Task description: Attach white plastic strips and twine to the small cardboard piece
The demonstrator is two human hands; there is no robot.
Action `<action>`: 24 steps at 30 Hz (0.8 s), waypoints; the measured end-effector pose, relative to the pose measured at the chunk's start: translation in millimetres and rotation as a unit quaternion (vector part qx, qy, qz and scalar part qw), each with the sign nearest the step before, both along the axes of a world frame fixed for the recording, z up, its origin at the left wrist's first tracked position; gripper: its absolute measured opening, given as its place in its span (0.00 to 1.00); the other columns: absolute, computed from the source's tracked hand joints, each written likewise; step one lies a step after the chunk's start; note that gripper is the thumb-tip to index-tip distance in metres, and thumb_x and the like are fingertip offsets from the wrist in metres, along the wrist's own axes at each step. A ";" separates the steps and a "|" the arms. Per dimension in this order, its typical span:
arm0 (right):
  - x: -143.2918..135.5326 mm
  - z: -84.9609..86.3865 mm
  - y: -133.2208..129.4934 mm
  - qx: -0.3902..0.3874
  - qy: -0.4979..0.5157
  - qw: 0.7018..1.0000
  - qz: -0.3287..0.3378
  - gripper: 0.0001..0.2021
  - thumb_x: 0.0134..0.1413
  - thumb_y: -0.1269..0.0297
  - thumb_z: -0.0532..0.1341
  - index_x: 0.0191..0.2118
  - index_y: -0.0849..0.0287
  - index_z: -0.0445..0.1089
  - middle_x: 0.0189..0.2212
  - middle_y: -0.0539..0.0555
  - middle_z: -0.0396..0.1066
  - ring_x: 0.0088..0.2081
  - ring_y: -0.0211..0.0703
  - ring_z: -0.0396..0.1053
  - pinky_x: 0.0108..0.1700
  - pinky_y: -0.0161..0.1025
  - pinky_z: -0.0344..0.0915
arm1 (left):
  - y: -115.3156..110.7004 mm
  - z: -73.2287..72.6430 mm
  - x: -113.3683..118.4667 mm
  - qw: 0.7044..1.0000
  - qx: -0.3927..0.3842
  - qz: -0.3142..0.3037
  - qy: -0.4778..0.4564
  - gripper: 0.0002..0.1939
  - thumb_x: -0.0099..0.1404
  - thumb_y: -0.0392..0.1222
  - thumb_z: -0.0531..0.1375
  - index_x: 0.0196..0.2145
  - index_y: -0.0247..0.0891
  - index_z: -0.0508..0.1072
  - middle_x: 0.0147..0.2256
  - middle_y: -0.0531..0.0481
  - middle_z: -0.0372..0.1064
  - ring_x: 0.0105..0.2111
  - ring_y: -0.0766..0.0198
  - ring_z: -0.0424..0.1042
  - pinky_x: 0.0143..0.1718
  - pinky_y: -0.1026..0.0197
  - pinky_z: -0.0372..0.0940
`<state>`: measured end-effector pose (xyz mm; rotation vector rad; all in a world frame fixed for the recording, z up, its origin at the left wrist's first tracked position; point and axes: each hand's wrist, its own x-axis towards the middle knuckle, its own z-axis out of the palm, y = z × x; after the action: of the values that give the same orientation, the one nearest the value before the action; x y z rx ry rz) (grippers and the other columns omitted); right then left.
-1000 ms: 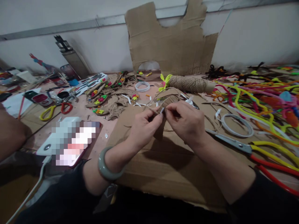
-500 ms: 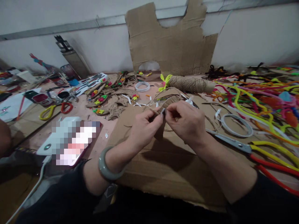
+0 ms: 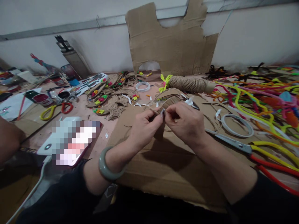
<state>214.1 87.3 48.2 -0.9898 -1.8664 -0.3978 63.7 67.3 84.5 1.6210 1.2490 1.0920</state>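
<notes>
My left hand (image 3: 146, 124) pinches a cut cardboard piece (image 3: 171, 102) above the cardboard sheet in front of me; part of the piece hangs below my fingers. Beside it, my right hand (image 3: 187, 123) is closed, thumb and fingertips pressed together at the edge of the piece. Something small and pale shows at my left thumb tip, too small to name. What the right fingertips grip is hidden. Jute twine (image 3: 153, 110) runs around the piece by my left fingers. Behind my hands lies a wound roll of jute twine (image 3: 190, 84).
Large scissors (image 3: 243, 147) and a tape roll (image 3: 237, 125) lie right of my hands, near tangled coloured pipe cleaners (image 3: 268, 109). Twine-covered shapes (image 3: 116, 105) lie behind left. A power bank (image 3: 58, 137) and phone are at left, near another person's hand (image 3: 9, 140).
The other person's hand at the left edge has come further into view. My two hands stay almost in place at the cardboard piece, with only a slight shift of the right fingers.
</notes>
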 end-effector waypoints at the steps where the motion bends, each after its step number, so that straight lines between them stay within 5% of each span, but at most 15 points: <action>1: 0.0 0.0 0.0 -0.001 -0.001 1.000 0.002 0.07 0.51 0.73 0.57 0.25 0.57 0.66 0.21 0.48 0.69 0.23 0.35 0.64 0.26 0.34 0.56 | -0.1 0.1 0.1 1.000 -0.001 -0.001 0.000 0.16 0.61 0.33 0.59 0.16 0.37 0.70 0.17 0.55 0.62 0.21 0.68 0.59 0.25 0.63 0.56; 13: 2.4 -2.9 1.5 -0.016 -0.005 1.000 0.025 0.07 0.53 0.73 0.58 0.26 0.57 0.67 0.22 0.48 0.70 0.24 0.35 0.65 0.27 0.34 0.58 | -1.2 2.2 1.6 0.996 -0.074 0.011 0.042 0.17 0.65 0.38 0.57 0.18 0.36 0.70 0.20 0.53 0.68 0.23 0.67 0.66 0.26 0.64 0.59; 24: 8.6 -4.9 4.6 -0.041 0.000 0.998 0.052 0.07 0.61 0.68 0.58 0.32 0.57 0.70 0.26 0.50 0.74 0.27 0.37 0.69 0.30 0.36 0.62 | 8.1 -12.7 -2.0 0.998 -0.045 0.004 -0.038 0.15 0.61 0.41 0.59 0.19 0.37 0.66 0.21 0.53 0.65 0.24 0.68 0.61 0.27 0.63 0.56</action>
<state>222.7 91.9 43.3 -0.9418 -1.9387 -0.2615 61.8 75.4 71.9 1.4947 1.2387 1.0763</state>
